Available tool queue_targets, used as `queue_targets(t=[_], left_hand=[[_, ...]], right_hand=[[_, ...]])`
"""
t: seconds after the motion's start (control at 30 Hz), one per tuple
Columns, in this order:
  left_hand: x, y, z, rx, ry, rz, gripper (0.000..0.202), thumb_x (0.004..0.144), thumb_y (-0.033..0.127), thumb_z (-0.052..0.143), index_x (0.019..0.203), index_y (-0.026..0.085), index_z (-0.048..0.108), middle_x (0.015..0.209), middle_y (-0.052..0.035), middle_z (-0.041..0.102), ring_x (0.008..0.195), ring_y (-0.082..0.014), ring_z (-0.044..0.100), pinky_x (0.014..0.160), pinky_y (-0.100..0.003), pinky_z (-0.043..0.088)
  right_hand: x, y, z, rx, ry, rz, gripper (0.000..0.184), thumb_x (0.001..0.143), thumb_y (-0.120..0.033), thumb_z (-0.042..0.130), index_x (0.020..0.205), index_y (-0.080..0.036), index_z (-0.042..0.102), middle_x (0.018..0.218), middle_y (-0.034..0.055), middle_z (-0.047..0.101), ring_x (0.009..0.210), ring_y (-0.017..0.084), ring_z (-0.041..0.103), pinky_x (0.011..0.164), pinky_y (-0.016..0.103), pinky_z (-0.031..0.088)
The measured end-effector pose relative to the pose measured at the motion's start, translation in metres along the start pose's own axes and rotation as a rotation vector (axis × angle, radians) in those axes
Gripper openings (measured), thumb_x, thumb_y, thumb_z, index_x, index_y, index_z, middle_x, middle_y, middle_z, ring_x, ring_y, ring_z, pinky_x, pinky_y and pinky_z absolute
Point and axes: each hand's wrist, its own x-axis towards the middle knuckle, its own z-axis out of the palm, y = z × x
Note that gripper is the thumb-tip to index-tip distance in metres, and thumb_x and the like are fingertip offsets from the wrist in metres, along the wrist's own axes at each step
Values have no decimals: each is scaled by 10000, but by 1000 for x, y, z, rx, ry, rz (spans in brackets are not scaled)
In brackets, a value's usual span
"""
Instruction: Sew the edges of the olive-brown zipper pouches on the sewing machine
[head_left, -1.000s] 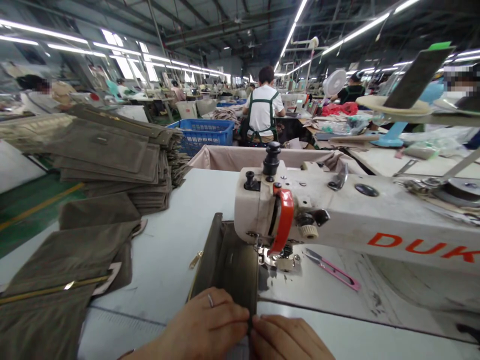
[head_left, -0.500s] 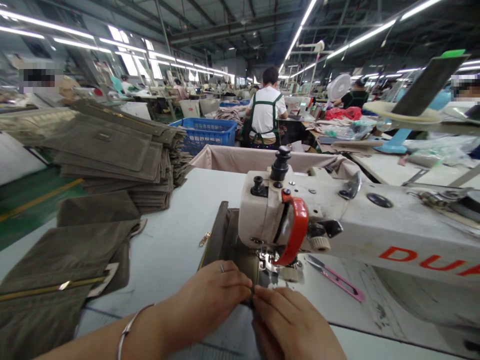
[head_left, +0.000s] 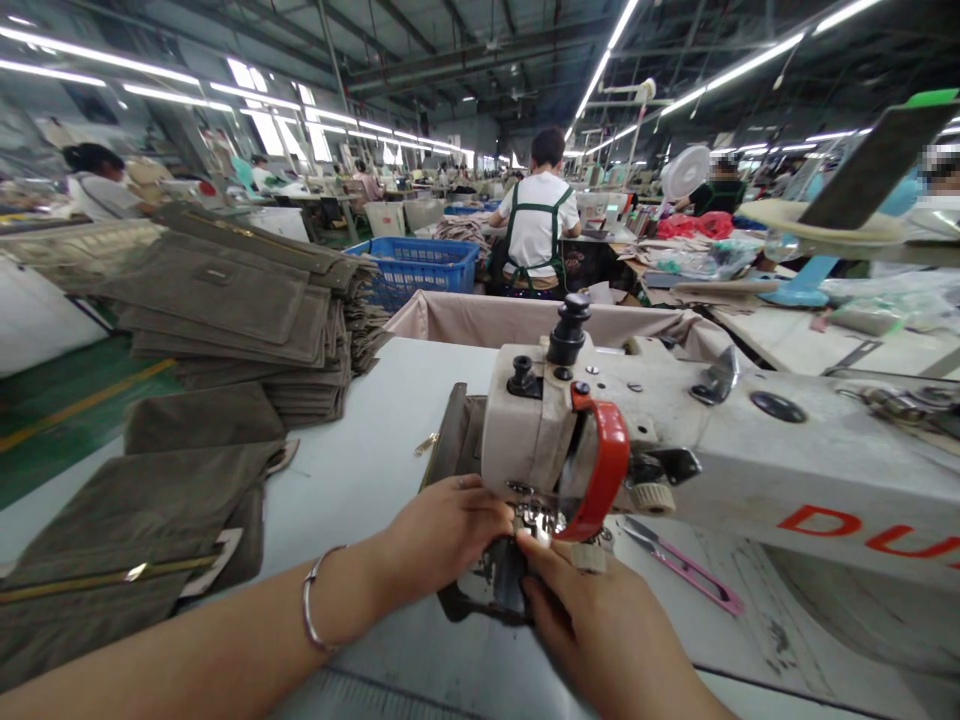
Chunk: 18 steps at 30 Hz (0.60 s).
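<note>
An olive-brown fabric piece lies under the head of a white sewing machine, passing beneath its presser foot. My left hand, with a bracelet at the wrist, presses bent fingers onto the fabric just left of the foot. In front of the foot, my right hand pinches the fabric's near edge, thumb and forefinger close to the metal. Part of the piece is hidden by the hands and the machine head. A gold zipper pull shows at its left side.
Pink-handled thread snips lie right of the needle area. Stacked olive-brown fabric pieces and looser zippered ones cover the table's left. Behind the machine are a pink cloth-lined bin, a blue basket and a seated person.
The fabric's near end has come into view between my hands. My left hand has moved forward beside the foot. My right hand has shifted forward and right, its thumb side now turned up.
</note>
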Motion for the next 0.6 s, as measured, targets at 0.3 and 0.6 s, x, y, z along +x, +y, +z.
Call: queue_targets(t=[0.3,0.6], left_hand=[[7,-11,5,49,-11,-75,180,969,161,514,967,183,693,1022,-34,729,1033,-211,653,981,-358,491],[5,-12,6,57,-20,-96,218,975,168,496,1041,213,699,1110,-16,719,1085,-203,631,1006,-360,476]], right_hand=[[2,-4,0,0,43,11,318,915,-169,468,1177,-207,645,965,95,704,876,277,676,738,423,567],[3,-6,-3,-19,8,36,327,913,-184,497,1202,-203,649,995,105,700,899,282,665,764,432,546]])
